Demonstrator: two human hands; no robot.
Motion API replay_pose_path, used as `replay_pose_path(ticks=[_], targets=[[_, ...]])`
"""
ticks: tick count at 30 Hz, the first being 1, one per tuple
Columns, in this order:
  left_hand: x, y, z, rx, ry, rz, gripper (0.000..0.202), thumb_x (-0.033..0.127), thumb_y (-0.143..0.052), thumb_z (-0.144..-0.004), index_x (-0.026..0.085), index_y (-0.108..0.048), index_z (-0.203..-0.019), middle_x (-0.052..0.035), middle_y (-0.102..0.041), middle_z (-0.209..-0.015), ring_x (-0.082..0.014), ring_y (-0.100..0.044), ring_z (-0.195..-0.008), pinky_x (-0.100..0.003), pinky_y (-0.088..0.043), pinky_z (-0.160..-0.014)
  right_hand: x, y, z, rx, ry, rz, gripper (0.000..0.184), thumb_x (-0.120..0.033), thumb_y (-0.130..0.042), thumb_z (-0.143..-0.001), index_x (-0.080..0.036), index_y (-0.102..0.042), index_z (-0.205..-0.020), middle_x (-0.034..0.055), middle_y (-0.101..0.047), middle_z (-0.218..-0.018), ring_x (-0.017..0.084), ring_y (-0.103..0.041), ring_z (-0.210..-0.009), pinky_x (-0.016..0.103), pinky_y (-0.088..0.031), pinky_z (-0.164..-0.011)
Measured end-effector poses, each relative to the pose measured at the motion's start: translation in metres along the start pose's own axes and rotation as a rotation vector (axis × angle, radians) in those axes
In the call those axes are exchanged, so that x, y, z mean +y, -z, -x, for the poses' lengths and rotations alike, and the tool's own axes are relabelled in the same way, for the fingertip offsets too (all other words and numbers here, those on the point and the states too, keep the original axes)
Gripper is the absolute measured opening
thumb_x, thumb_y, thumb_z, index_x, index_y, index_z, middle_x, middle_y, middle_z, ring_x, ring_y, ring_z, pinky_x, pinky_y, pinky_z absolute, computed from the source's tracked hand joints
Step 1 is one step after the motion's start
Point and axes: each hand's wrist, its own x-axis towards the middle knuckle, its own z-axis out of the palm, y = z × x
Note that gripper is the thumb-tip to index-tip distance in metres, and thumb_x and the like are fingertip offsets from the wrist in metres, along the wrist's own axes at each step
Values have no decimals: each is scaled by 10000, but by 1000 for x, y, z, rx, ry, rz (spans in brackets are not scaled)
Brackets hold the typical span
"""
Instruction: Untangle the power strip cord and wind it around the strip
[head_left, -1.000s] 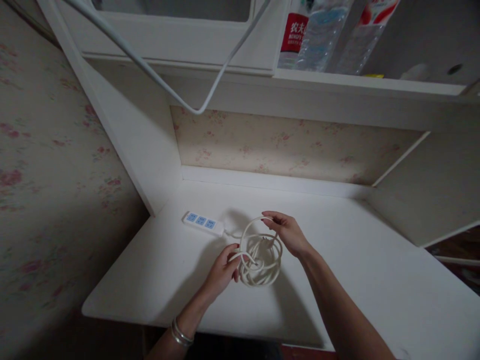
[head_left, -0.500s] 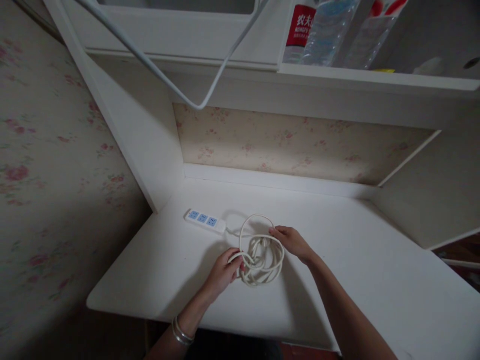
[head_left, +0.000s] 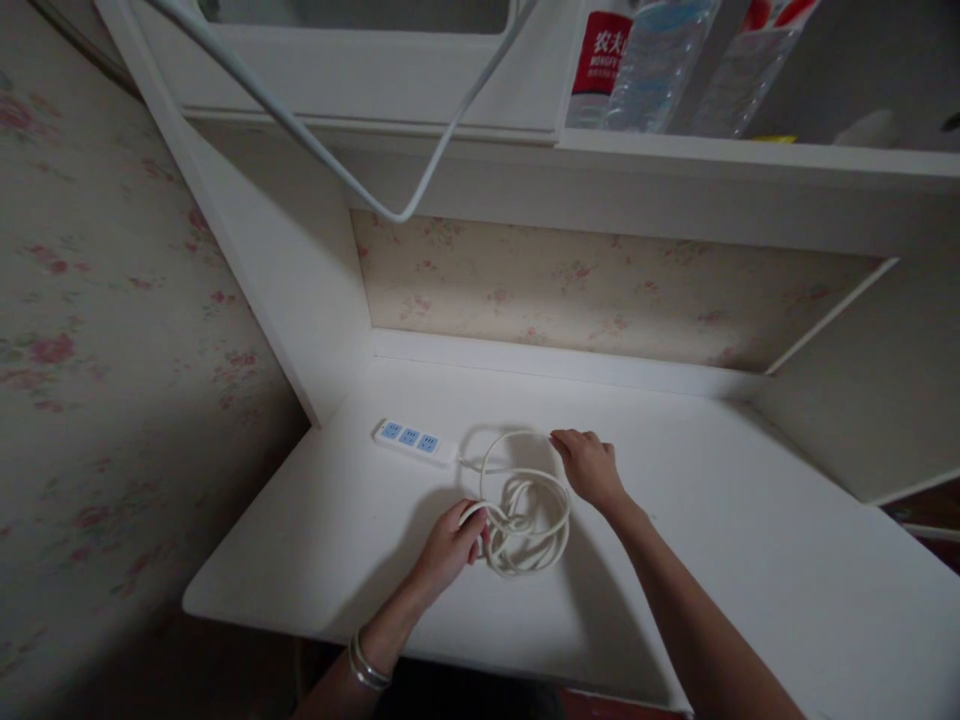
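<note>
One white cord, lower centre of frame, is clamped in the left grip and seemingly pinched in the right grip, loops apparently being gathered, steady left hold called for.

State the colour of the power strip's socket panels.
The socket panels are light blue, on the white power strip; best seen in the head view.

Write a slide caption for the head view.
Left hand holds looped cable of a power strip, right hand close by.

Floral wallpaper, white desk, dim light
</note>
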Motion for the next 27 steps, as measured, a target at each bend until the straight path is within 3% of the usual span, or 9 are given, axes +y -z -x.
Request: replay_pose_path(ticks=[3,7,12,15,19,23,27], targets=[[-1,-1,0,11,-12,17,313,455,-514,-848,148,-549,-894,18,-559,-704,-37,-412,-443,-171,-293,-414,-4,5,-3,125,12,135,282,-297,-362,-958,-235,-594,-1106,87,-648,-1057,233,-568,-929,354,-416,-770],[-5,-3,0,86,18,67,376,459,-580,-797,183,-486,-1035,19,-564,-778,-46,-433,-476,-169,-333,-432,-19,9,-6,154,131,-73,320,-269,-313,-973,-205,-553,-1175,91,-616,-1079,188,-601,-883,302,-473,-743],[-9,-4,5,100,-43,36,425,393,-626,-781,202,-432,-1106,-21,-575,-929,-98,-544,-661,-197,-452,-541,-48,20,-9,218,319,-261,285,-313,-376,-965,-211,-599,-1111,92,-590,-1099,196,-565,-1041,339,-466,-921],[-4,1,11,116,-141,-171,295,360,-553,-846,180,-507,-1075,-50,-602,-918,-153,-584,-780,-261,-490,-670,-62,26,-12,209,391,-286,278,-320,-393,-959,-211,-622,-1071,97,-596,-1054,202,-565,-1028,363,-466,-934],[15,14,21,139,-329,-664,224,287,-402,-929,210,-604,-989,-68,-630,-930,-196,-585,-894,-323,-457,-813,-70,27,-15,174,479,-271,270,-273,-402,-949,-202,-618,-1093,109,-582,-1094,208,-554,-1055,382,-468,-934],[32,21,29,198,-458,-1029,162,259,-459,-907,217,-614,-892,-58,-610,-885,-195,-576,-845,-316,-457,-784,-80,21,-18,74,570,-225,249,-189,-413,-925,-182,-636,-1035,114,-580,-1146,201,-553,-1074,362,-469,-932],[36,19,30,248,-534,-1194,139,228,-475,-899,202,-612,-887,-67,-598,-955,-205,-561,-901,-338,-449,-835,-105,9,-20,-64,699,-246,231,-108,-437,-878,-169,-655,-926,93,-605,-1153,173,-580,-1055,306,-466,-927]])
